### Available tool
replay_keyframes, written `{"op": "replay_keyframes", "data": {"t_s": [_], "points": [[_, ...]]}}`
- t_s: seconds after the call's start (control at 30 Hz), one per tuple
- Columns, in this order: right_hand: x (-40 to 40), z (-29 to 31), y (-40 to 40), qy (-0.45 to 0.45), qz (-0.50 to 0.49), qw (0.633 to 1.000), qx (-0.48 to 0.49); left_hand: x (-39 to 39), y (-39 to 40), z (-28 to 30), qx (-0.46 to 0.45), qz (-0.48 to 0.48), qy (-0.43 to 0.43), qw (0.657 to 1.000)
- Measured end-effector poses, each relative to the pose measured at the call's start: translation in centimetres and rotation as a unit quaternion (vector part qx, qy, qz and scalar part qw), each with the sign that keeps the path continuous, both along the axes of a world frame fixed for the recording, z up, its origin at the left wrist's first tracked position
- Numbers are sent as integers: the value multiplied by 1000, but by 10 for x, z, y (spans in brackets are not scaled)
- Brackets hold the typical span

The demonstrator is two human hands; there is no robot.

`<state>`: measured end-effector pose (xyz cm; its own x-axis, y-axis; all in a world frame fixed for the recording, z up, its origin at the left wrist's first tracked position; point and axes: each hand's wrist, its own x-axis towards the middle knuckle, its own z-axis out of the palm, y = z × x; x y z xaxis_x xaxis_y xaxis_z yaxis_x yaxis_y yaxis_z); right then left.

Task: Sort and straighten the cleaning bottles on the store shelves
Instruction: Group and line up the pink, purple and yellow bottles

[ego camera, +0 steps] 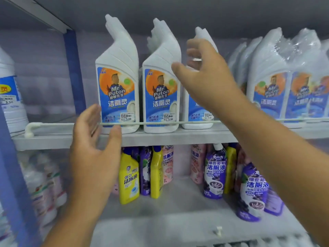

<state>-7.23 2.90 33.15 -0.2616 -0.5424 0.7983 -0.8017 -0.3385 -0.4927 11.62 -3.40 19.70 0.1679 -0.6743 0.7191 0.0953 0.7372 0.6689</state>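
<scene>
Three white bent-neck toilet cleaner bottles with blue and orange labels stand upright on the upper shelf [53, 139]: a left bottle [118, 77], a middle bottle [161, 86] and a right bottle [196, 111]. My right hand [204, 75] is raised with fingers spread in front of the right bottle, thumb close to the middle bottle, and holds nothing. My left hand [94, 139] is open at the shelf's front rail [156, 123], just left of the left bottle's base, fingers apart and empty.
Plastic-wrapped packs of the same bottles [277, 81] fill the upper shelf's right side. A blue upright post [73, 73] stands left. The lower shelf holds yellow bottles [129, 177], purple pouches [214, 172] and pink pouches [197, 163]. Another white bottle [10, 97] stands far left.
</scene>
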Motion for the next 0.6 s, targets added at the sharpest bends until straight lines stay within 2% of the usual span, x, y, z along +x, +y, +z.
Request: {"op": "replay_keyframes", "data": {"t_s": [0.07,0.13,0.23,0.3,0.43,0.6], "points": [[-10,-47,37,-61,61,994,-61,-13,19,-46,45,-24,41,998],[-26,-109,71,-133,82,984,-90,-33,29,-97,136,-62,37,988],[-68,-211,99,-235,-26,971,-39,-67,36,-168,284,-134,-43,949],[-104,-264,110,-276,-109,955,16,-87,42,-199,341,-162,-105,920],[-166,-311,132,-334,-183,918,114,-135,56,-218,386,-198,-179,883],[-211,-330,120,-328,-152,914,183,-197,73,-215,379,-232,-225,867]]}}
